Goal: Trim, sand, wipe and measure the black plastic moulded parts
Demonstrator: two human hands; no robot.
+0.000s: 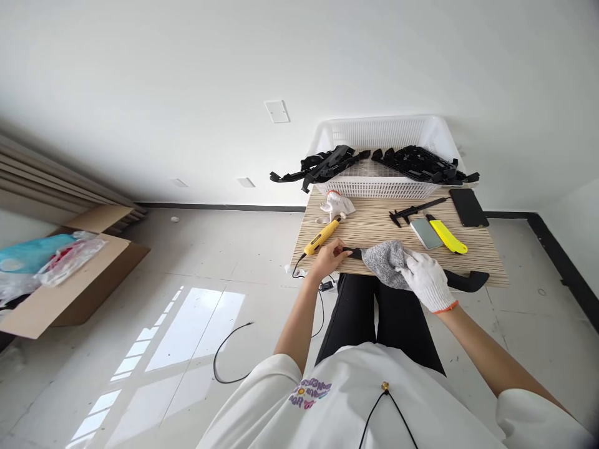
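A long black plastic trim piece lies across the front edge of the small wooden table. Its left end is pinched in the bare fingers of my left hand. My right hand, in a white knit glove with an orange cuff, presses a grey cloth against the middle of the piece, and the cloth hides that stretch. Just beyond my left hand rests a yellow corded tool, with a white glove behind it.
Black calipers, a grey-green block, a yellow utility knife and a black phone lie on the right. A white basket of black plastic parts stands behind. An open cardboard box is at left; a cable lies on the floor.
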